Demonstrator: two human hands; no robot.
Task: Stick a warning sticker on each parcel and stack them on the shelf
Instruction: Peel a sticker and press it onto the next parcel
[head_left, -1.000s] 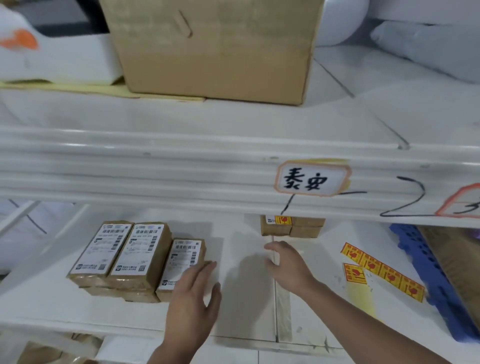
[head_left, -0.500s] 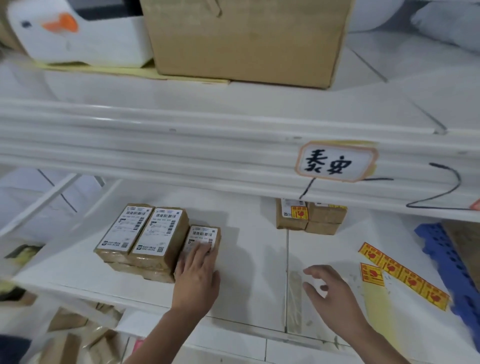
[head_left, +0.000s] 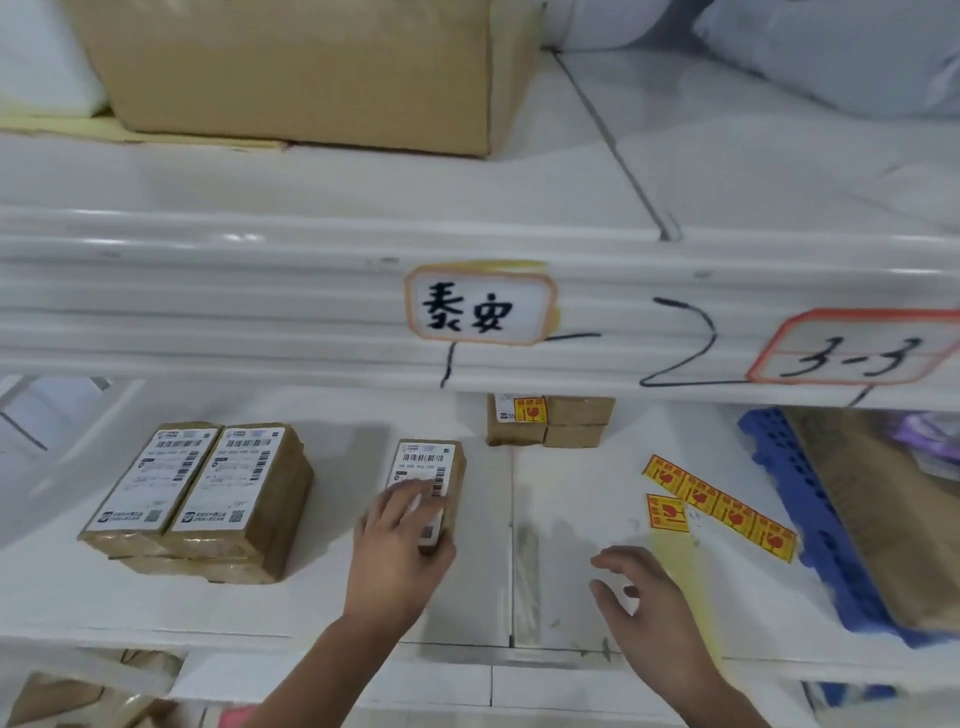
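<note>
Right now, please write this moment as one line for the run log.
left hand: holds single parcel, no sticker seen | right hand: open, empty, near sticker strip | rear parcels: one shows sticker

This is a parcel depot or courier storeroom. The white shelf (head_left: 260, 312) has a handwritten place-name label (head_left: 480, 305) on its front beam. Right of that label are a marker-drawn "2" and a red-edged tag (head_left: 857, 345). Below the label lie small brown taped parcels (head_left: 208, 493) with barcoded shipping slips. Below and to its right are a strip of yellow warning stickers (head_left: 722, 506) and a blue plastic grid (head_left: 810, 519). Above it stands a big carton (head_left: 311, 67).
</note>
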